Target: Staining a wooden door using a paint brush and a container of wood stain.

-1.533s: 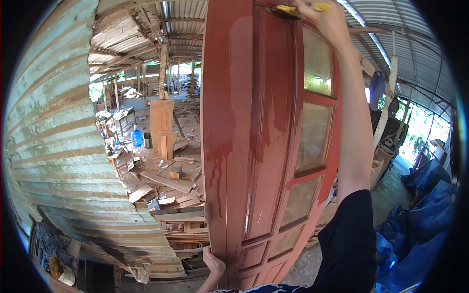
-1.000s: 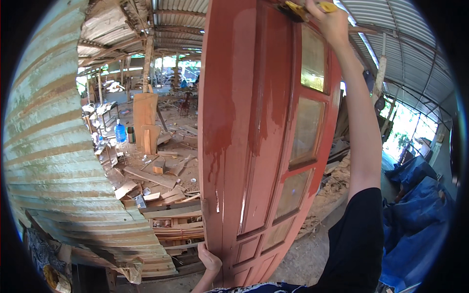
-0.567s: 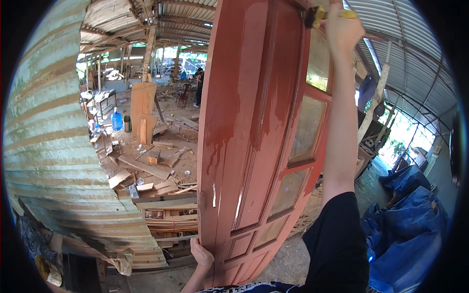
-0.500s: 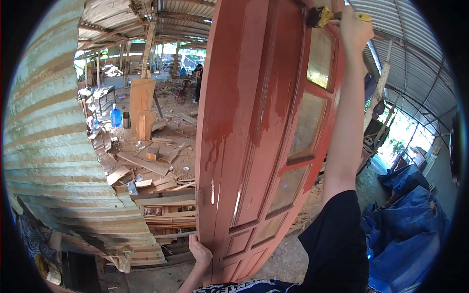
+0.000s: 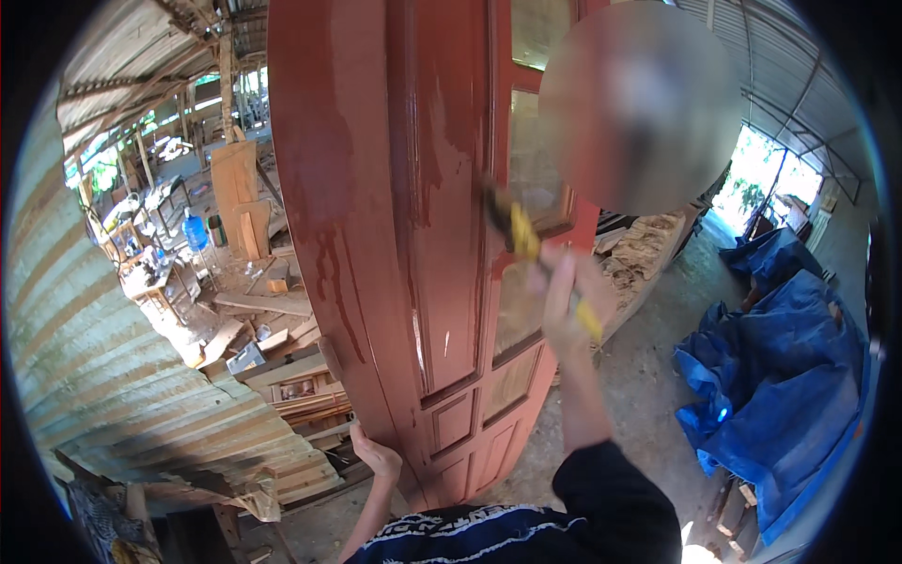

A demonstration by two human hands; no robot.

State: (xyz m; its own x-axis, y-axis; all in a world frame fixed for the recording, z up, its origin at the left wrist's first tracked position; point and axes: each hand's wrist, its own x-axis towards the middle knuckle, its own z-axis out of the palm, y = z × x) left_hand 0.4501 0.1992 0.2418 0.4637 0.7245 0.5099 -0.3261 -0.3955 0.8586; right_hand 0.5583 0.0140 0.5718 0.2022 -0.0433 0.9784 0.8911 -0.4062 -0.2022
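Note:
A red-brown panelled wooden door (image 5: 329, 188) stands upright before me, with glazed panes (image 5: 526, 141) down its right part and darker wet paint with drips on its upper left. My left hand (image 5: 378, 453) is closed round the door's left edge low down. At mid-height my right hand (image 5: 573, 291) grips a yellow-handled paintbrush (image 5: 517, 235), its dark bristles close to the centre panel by the panes; motion blurs the brush, so contact is unclear. A round blurred patch hides whatever is at the upper right of the door.
A corrugated metal sheet (image 5: 113, 376) stands on my left. Beyond it are scrap boards (image 5: 263, 310), an upright plank (image 5: 235, 188) and a blue water jug (image 5: 195, 232). Crumpled blue tarpaulins (image 5: 780, 395) lie on the floor (image 5: 620, 404) at the right. Rough timber (image 5: 634, 263) sits behind the door.
My right hand and the brush have moved down from the door's top to mid-height. The view has tilted down, and the door appears further left.

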